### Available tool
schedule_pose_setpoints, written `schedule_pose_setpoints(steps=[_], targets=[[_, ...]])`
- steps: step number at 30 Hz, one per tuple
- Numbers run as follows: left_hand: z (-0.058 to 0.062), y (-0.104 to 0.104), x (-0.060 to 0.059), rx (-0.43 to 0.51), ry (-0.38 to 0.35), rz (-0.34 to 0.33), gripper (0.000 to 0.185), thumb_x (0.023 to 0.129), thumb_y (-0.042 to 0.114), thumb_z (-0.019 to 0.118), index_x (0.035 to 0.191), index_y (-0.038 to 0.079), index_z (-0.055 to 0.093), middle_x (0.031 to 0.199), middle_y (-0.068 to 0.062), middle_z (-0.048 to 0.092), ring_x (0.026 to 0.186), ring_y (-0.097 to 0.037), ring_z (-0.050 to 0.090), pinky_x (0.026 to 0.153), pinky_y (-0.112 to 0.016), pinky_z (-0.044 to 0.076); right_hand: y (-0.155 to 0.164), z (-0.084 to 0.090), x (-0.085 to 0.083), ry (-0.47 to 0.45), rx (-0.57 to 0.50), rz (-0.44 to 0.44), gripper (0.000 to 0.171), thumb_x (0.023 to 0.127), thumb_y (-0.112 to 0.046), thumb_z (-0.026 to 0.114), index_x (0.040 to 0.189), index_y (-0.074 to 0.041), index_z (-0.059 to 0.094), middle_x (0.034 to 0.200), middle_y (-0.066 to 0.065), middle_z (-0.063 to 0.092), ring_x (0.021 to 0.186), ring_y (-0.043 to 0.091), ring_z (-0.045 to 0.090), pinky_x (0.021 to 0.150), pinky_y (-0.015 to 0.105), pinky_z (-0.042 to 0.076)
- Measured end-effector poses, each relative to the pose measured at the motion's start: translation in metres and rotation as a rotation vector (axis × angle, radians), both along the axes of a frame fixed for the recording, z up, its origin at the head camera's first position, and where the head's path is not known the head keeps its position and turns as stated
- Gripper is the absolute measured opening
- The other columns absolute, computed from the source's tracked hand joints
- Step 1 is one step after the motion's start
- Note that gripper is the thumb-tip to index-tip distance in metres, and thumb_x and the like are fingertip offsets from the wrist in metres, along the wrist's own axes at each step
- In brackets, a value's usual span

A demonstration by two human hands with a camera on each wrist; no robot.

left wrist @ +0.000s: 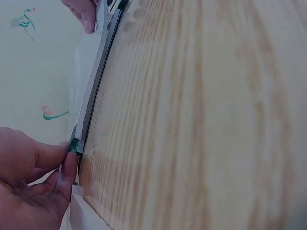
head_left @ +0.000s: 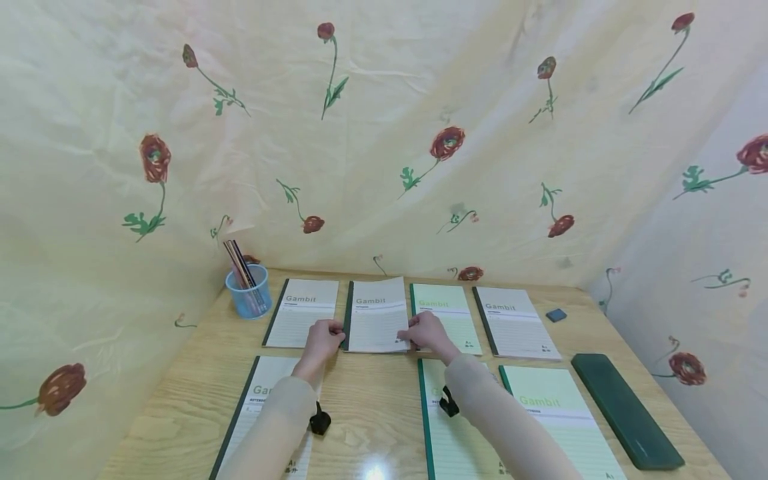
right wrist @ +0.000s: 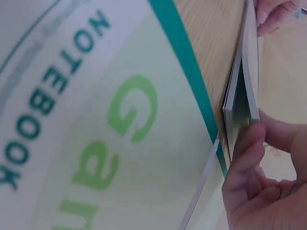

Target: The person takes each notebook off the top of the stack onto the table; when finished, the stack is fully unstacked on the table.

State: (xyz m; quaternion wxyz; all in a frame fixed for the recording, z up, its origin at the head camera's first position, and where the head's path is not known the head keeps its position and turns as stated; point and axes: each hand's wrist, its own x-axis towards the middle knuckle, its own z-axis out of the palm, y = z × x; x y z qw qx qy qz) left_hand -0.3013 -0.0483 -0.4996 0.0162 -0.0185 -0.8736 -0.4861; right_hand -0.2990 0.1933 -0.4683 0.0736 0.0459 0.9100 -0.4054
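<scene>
Both our hands grip a thin grey paper notebook (head_left: 377, 315): left hand (head_left: 323, 340) pinching its dark spine corner, right hand (head_left: 425, 331) its opposite corner. Between them it lies flat on smooth wood-grain table (head_left: 372, 407).

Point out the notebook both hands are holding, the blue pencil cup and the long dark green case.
notebook (head_left: 377, 320), head view, middle of its white cover.
blue pencil cup (head_left: 250, 297), head view, front wall of the cup.
long dark green case (head_left: 626, 409), head view, middle of its top face.

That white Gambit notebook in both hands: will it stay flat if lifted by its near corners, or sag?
Likely to sag: the white notebook looks thin and soft-covered, already bowing between the left hand and right hand. Probably light. Its pages gape in the right wrist view, so they may fan open.
</scene>
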Motion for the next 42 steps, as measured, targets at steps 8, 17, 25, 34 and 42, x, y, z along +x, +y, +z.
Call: schedule_pose_setpoints(steps=[8,17,25,34,42], targets=[[-0.003,0.0,-0.002,0.009,-0.016,-0.003,0.021,0.09,-0.005,0.064,0.11,-0.008,0.069,0.092,-0.011,0.069,0.088,-0.025,0.064,0.082,-0.039,0.054,0.011,0.001,0.011,-0.101,-0.12,0.059,0.02,0.094,-0.015,0.069,0.086,-0.005,0.055,0.072,0.007,0.061,0.061,0.016,0.057,0.06,0.026,0.044],[-0.002,0.0,-0.002,0.016,-0.039,-0.006,0.022,0.09,-0.004,0.064,0.111,-0.006,0.069,0.093,-0.01,0.067,0.088,-0.023,0.063,0.08,-0.038,0.054,0.02,0.005,0.044,-0.172,-0.269,0.088,0.021,0.096,-0.015,0.067,0.103,-0.002,0.052,0.068,0.004,0.055,0.06,0.016,0.052,0.063,0.027,0.042],[0.001,-0.001,-0.002,0.016,-0.033,-0.013,0.024,0.09,-0.003,0.064,0.113,-0.006,0.068,0.095,-0.011,0.068,0.09,-0.024,0.063,0.081,-0.038,0.054,0.023,0.005,0.091,-0.195,-0.376,0.132,0.028,0.095,-0.013,0.068,0.108,0.001,0.047,0.065,0.001,0.052,0.057,0.014,0.05,0.059,0.027,0.039],[0.002,-0.002,-0.002,0.021,-0.058,-0.003,0.023,0.092,-0.002,0.064,0.114,-0.006,0.068,0.099,-0.012,0.068,0.093,-0.026,0.064,0.083,-0.039,0.054,0.021,0.005,0.135,-0.19,-0.443,0.187,0.028,0.094,-0.012,0.069,0.104,-0.001,0.045,0.06,-0.001,0.052,0.052,0.012,0.049,0.056,0.025,0.038],[0.002,-0.002,-0.001,0.017,-0.055,0.004,0.02,0.092,-0.002,0.065,0.111,-0.005,0.069,0.1,-0.014,0.069,0.094,-0.028,0.064,0.083,-0.039,0.054,0.018,-0.005,0.16,-0.24,-0.459,0.188,0.029,0.093,-0.012,0.07,0.104,-0.003,0.045,0.06,-0.002,0.053,0.049,0.01,0.048,0.052,0.022,0.035]])
